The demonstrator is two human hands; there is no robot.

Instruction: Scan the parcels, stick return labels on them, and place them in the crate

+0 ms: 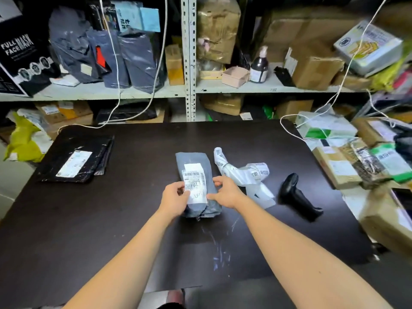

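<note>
A metal shelf rack (189,63) crammed with cartons and bagged goods fills the back, and at its left end stands a black box (20,54) printed "FULL FACE MASK" in white. Below it a dark table (133,230) spans the view. On the table's left lies a flat stack of black mailers (98,150) with a white shipping slip on top. Near the middle of the table lies the grey parcel (192,158), a soft plastic mailer set lengthwise away from the person, its near end crumpled and folded under. Just right of it, touching the right hand's side, sprawls a twisted strip of return labels (245,172), white with black printed characters too small to read. Further right, apart from the strip, a black handheld scanner (294,195) lies on its side. The left hand (175,197) pinches the left edge of the white label (195,181) on the parcel, thumb on top and fingers (181,186) curled close. The right hand (227,190) rests on the parcel's right side, forefinger and thumb spread narrowly and touching the label's right edge. The label carries a barcode and a handwritten scrawl that cannot be made out.
</note>
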